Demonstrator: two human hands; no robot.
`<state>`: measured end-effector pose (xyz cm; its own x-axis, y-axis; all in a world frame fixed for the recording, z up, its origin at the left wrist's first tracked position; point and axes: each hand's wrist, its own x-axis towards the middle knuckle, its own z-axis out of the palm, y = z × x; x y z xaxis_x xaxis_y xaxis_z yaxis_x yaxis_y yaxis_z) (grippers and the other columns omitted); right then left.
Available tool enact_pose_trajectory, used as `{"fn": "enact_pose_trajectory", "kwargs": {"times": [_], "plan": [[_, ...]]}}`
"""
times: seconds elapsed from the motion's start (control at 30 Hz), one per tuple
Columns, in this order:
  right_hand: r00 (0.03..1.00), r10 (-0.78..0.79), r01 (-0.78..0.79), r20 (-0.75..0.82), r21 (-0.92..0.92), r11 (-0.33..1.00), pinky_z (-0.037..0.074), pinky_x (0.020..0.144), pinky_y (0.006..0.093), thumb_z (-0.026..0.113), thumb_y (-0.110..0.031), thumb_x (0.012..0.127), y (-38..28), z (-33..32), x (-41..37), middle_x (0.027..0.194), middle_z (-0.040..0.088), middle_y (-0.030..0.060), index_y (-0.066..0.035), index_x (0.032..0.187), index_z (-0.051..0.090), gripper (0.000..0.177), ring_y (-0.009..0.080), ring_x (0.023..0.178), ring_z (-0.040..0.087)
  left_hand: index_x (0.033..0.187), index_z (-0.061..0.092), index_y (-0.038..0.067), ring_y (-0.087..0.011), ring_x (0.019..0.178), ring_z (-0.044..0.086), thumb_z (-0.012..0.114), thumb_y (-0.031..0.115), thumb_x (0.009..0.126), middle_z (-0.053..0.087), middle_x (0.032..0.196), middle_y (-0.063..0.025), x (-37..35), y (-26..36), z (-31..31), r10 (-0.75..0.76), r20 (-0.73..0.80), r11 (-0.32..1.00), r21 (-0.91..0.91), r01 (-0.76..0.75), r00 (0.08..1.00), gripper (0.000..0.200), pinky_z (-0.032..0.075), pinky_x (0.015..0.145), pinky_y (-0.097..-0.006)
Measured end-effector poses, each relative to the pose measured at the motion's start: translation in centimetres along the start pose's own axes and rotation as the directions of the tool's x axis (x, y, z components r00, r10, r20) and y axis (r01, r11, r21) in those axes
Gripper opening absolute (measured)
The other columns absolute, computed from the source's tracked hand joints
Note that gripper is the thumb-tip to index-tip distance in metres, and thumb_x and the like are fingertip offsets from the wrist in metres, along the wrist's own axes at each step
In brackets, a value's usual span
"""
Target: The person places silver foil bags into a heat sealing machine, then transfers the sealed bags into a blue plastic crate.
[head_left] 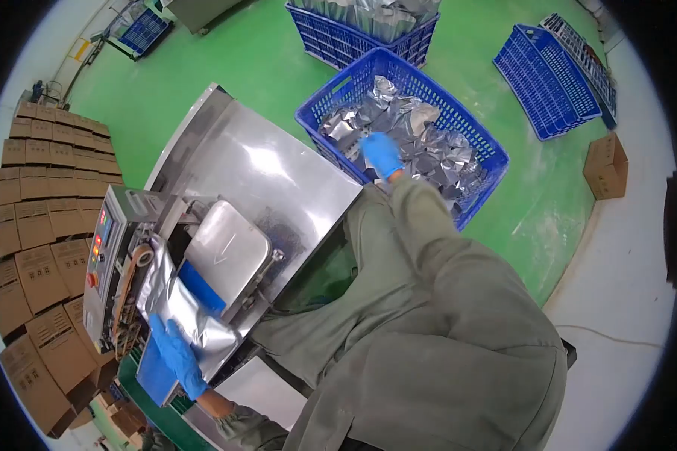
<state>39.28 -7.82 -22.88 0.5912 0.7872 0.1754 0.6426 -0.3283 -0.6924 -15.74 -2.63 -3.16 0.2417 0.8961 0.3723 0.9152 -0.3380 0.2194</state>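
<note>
My left hand point(179, 359), in a blue glove, lies with fingers stretched out on the lower end of a silver foil bag point(177, 297). That bag rests on the band sealing machine point(132, 203), between its control box and a blue strip. My right hand point(382, 154), also gloved in blue, is over a blue plastic crate point(474, 139) heaped with silver foil bags point(447, 154). Motion blurs its fingers, so I cannot make out their grip. A square metal plate point(229, 240) sits beside the bag on the machine.
A steel table point(241, 143) stands between the machine and crate. Behind it another blue crate point(338, 41) holds upright foil bags. More blue crates point(541, 83) and an open carton point(605, 165) stand at right. Stacked cartons point(45, 263) line the left wall.
</note>
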Motion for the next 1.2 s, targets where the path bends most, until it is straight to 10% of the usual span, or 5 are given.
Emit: {"fn": "enact_pose_trajectory", "kwargs": {"times": [0.27, 0.77, 0.9, 1.1, 1.2], "plan": [[0.77, 0.595, -0.508, 0.23, -0.344, 0.79, 0.046, 0.078, 0.0454, 0.048, -0.039, 0.078, 22.6, 9.8, 3.7, 0.1, 0.059, 0.0224, -0.003, 0.092, 0.065, 0.042, 0.0401, 0.091, 0.057, 0.123, 0.044, -0.004, -0.0311, 0.113, 0.046, 0.039, 0.032, 0.092, 0.048, 0.124, -0.0192, 0.6, 3.7, -1.8, -0.461, -0.147, 0.853, 0.201, 0.482, 0.875, 0.047, 0.034, 0.096, -0.0347], [0.722, -0.608, 0.585, 0.331, 0.179, 0.791, 0.043, 0.06, 0.0404, 0.045, -0.025, 0.081, -23.4, -21.7, 6.6, 0.057, 0.056, 0.014, -0.005, 0.074, 0.063, 0.028, 0.0316, 0.057, 0.054, 0.117, 0.052, 0.001, -0.0195, 0.103, 0.052, 0.054, 0.019, 0.087, 0.055, 0.115, -0.0111, 5.3, 17.2, 2.7, 0.064, 0.137, 0.747, -0.663, 0.044, 0.989, 0.035, 0.039, 0.091, -0.0297], [0.121, -0.992, 0.985, -0.046, -0.12, 0.126, 0.042, 0.062, 0.0335, 0.044, -0.01, 0.08, -30.2, -24.6, 4.8, 0.068, 0.059, 0.0032, -0.007, 0.092, 0.058, 0.019, 0.0235, 0.064, 0.052, 0.124, 0.047, 0.004, -0.026, 0.112, 0.049, 0.05, 0.025, 0.089, 0.05, 0.124, -0.0144, 8.6, 20.4, 1.7, 0.181, -0.049, 0.565, -0.812, -0.144, 0.982, 0.041, 0.039, 0.092, -0.0322], [0.156, -0.984, 0.967, -0.085, -0.192, 0.169, 0.04, 0.059, 0.0278, 0.05, -0.011, 0.079, -34.4, -19.8, 3.4, 0.066, 0.054, 0.001, -0.005, 0.094, 0.054, 0.016, 0.0183, 0.066, 0.05, 0.107, 0.056, 0.002, -0.0303, 0.087, 0.059, 0.044, 0.028, 0.091, 0.059, 0.096, -0.019, 8.9, 17.7, 0.0, -0.148, -0.458, 0.711, -0.665, -0.227, 0.877, 0.033, 0.045, 0.072, -0.0345], [0.577, -0.784, 0.485, 0.231, 0.675, 0.556, 0.04, 0.06, 0.0258, 0.058, -0.006, 0.078, -33.4, -14.8, 2.5, 0.069, 0.052, 0.0011, -0.004, 0.097, 0.057, 0.019, 0.0123, 0.068, 0.049, 0.08, 0.057, -0.002, -0.0235, 0.058, 0.049, 0.045, 0.029, 0.092, 0.052, 0.065, -0.016, 6.7, 13.1, 2.8, -0.338, -0.458, 0.736, -0.673, -0.072, 0.822, 0.036, 0.039, 0.053, -0.0354]]}}
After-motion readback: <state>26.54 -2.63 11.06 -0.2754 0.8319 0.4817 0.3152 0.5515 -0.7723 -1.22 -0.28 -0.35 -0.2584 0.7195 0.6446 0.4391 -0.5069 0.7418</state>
